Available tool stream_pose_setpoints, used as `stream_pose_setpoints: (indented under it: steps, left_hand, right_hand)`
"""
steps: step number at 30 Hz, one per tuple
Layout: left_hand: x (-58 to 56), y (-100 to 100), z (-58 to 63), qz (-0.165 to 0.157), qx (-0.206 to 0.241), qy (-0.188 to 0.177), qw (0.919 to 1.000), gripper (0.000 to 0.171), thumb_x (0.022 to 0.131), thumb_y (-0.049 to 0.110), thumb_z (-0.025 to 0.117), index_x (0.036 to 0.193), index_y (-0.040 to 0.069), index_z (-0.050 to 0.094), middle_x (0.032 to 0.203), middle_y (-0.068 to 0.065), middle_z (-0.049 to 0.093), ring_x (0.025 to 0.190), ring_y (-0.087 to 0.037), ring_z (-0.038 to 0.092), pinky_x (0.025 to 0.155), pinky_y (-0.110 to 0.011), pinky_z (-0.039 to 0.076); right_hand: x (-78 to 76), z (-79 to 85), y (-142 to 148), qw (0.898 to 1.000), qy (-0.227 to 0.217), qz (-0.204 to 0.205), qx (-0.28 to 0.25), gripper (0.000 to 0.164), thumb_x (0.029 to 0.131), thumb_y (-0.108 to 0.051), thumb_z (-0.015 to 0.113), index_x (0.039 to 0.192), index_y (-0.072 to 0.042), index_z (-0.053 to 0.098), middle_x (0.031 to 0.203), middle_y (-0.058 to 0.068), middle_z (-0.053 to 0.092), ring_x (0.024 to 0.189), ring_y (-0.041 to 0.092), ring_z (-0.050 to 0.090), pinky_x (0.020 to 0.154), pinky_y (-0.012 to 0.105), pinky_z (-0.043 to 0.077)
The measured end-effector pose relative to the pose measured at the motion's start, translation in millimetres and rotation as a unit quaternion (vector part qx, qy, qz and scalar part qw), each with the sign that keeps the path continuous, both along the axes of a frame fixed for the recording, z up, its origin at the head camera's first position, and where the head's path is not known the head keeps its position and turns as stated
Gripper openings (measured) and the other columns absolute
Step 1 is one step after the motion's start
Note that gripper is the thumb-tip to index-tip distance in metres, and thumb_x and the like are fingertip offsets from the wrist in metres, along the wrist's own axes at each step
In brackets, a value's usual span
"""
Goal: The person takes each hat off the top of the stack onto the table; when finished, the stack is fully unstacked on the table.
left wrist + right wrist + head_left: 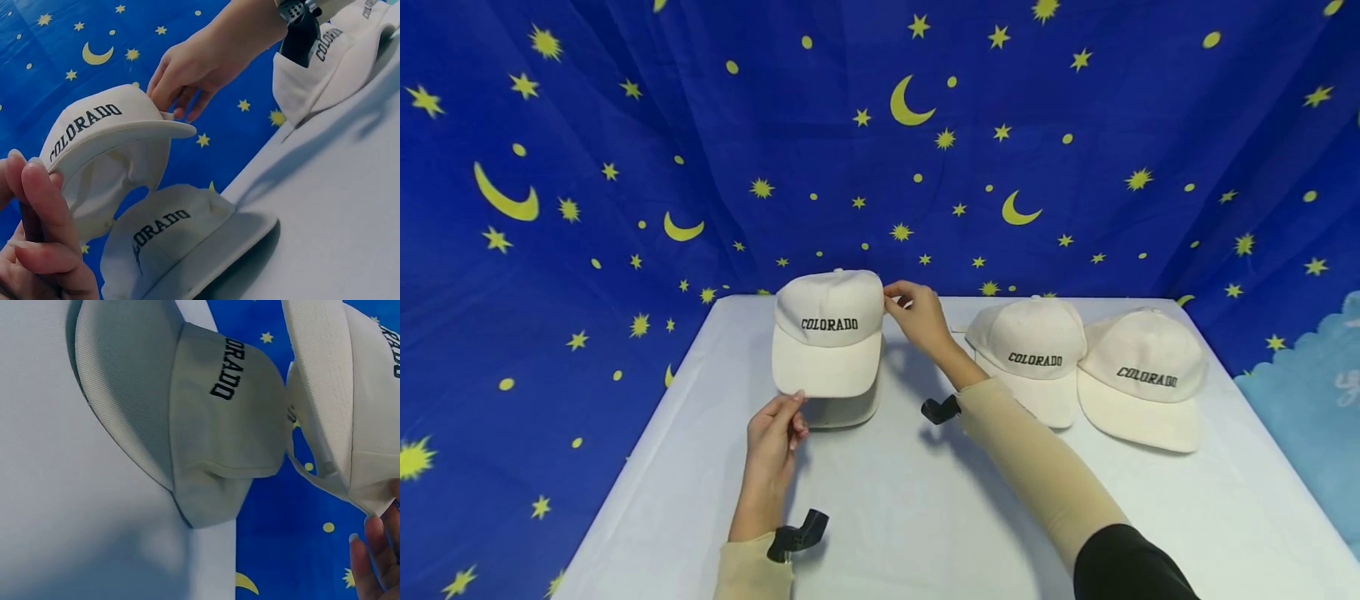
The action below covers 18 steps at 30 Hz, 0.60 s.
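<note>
A white baseball cap (827,333) lettered COLORADO is held up between both hands. My left hand (772,429) pinches the front edge of its brim. At the cap's right side, my right hand (921,317) grips the crown's lower edge with thumb and fingers. Directly below hangs the shadow over a second COLORADO cap (181,237), which sits on the table; in the head view the raised cap hides most of it. The left wrist view shows the raised cap's hollow underside and a gap between the two caps.
Two more white COLORADO caps, a nearer-middle one (1030,358) and an outer one (1142,379), sit side by side at the right of the white table (880,517). A blue cloth (820,150) with moons and stars hangs behind. Each wrist carries a black camera mount (797,533).
</note>
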State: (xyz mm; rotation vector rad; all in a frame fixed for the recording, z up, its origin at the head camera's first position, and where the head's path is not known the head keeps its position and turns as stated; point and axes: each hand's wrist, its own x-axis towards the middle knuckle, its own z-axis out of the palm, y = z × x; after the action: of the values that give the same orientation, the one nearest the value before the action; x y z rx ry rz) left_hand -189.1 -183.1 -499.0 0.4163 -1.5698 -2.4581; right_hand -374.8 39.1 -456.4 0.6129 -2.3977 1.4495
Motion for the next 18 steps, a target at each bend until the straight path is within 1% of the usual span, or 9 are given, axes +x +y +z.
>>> stream_pose_setpoints:
  steps: [5,11,15,18]
  left_hand:
    - [-0.6,7.1,0.3,-0.024,-0.009,0.009,0.9996,0.018,0.098,0.008,0.067,0.081,0.006,0.070,0.053,0.003,0.052,0.047,-0.008,0.050,0.047,-0.018,0.040]
    - [-0.8,16.7,-0.2,-0.065,-0.017,0.008,0.9977,0.017,0.099,0.009,0.067,0.082,0.006,0.069,0.053,0.003,0.052,0.046,-0.007,0.047,0.047,-0.018,0.038]
    - [-1.2,23.3,-0.1,-0.078,-0.020,0.012,0.9966,0.014,0.098,0.006,0.067,0.086,0.000,0.069,0.054,0.003,0.053,0.045,-0.007,0.047,0.045,-0.017,0.037]
    - [-1.8,28.5,0.4,-0.089,-0.031,0.015,0.9955,0.014,0.097,0.005,0.066,0.084,0.000,0.070,0.053,0.003,0.053,0.045,-0.006,0.046,0.043,-0.017,0.035]
  right_hand:
    - [-0.9,5.1,8.5,1.000,0.009,-0.001,-0.019,0.014,0.098,-0.015,0.070,0.107,-0.007,0.077,0.100,0.005,0.075,0.084,0.017,0.065,0.077,0.033,0.056]
    - [1.8,11.7,23.7,0.999,0.010,-0.014,-0.034,0.014,0.099,-0.016,0.070,0.107,-0.007,0.077,0.098,0.005,0.074,0.081,0.017,0.065,0.071,0.033,0.055]
    - [4.3,15.0,33.7,0.999,0.012,-0.021,-0.038,0.015,0.099,-0.017,0.070,0.108,-0.007,0.076,0.099,0.005,0.074,0.082,0.017,0.066,0.070,0.033,0.055]
    - [6.8,17.6,40.4,0.999,0.014,-0.024,-0.042,0.015,0.098,-0.017,0.071,0.108,-0.006,0.076,0.102,0.007,0.074,0.085,0.019,0.067,0.073,0.035,0.056]
